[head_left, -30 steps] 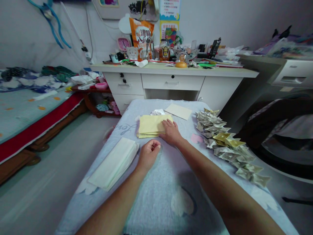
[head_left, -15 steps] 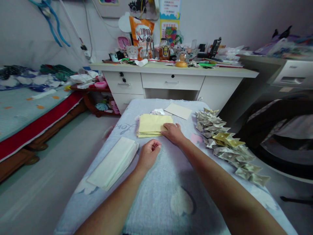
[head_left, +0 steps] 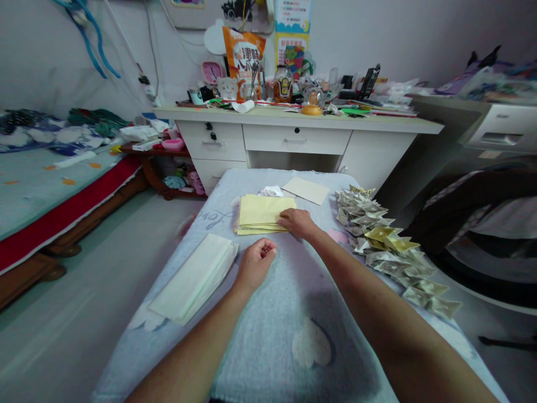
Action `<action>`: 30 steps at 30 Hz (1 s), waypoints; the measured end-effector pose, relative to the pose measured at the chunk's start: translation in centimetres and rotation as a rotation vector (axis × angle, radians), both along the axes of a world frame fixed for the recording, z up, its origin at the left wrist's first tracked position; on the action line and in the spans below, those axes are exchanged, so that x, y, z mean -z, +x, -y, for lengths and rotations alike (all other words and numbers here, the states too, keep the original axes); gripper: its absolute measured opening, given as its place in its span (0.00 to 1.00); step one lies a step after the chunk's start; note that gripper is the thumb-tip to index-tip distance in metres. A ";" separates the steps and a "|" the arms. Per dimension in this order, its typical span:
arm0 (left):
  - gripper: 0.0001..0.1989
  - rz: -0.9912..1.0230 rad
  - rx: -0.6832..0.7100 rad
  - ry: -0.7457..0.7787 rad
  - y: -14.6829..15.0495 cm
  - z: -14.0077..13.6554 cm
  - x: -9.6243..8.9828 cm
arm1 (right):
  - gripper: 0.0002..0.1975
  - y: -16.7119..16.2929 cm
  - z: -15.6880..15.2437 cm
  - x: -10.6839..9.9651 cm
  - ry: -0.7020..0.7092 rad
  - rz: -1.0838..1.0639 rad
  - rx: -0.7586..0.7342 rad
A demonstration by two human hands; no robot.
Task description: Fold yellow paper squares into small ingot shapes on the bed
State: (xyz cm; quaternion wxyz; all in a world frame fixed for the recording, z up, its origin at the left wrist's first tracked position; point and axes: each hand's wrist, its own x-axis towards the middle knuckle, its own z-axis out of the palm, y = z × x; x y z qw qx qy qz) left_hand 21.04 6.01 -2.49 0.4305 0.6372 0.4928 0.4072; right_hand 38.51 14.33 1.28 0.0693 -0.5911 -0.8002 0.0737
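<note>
A stack of yellow paper sheets (head_left: 262, 210) lies in the middle of the cloth-covered table. At its right edge, my right hand (head_left: 297, 222) pinches the paper, fingers together and thumb side toward me. Nearer to me, my left hand (head_left: 257, 260) rests on the cloth in a loose fist, with nothing visible in it. Left of that hand lies a folded bundle of thin white paper (head_left: 195, 279), set at a slant. A cream card (head_left: 306, 190) and a crumpled white tissue (head_left: 271, 191) sit just behind the yellow stack.
Folded paper boat-like pieces (head_left: 394, 257), mostly silver-grey with some gold, line the table's right side. Beyond stands a white desk (head_left: 296, 139) crowded with small items. A bed (head_left: 54, 184) is at the left, a washing machine (head_left: 499, 134) at the right.
My right hand has shifted slightly at the stack's right edge, its spread fingers drawing together. My left hand has stayed in place.
</note>
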 end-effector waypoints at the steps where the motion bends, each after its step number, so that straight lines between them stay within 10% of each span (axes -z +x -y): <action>1: 0.05 0.003 0.001 -0.001 0.0 0.0 0.0 | 0.15 0.1 -0.1 0.0 0.003 0.009 -0.005; 19: 0.05 0.018 -0.003 0.012 0.0 0.0 -0.2 | 0.14 -0.2 0.0 0.3 0.233 0.096 0.080; 30: 0.06 0.032 0.001 0.004 0.0 0.0 0.0 | 0.12 -0.5 0.9 -0.3 0.126 -0.001 0.045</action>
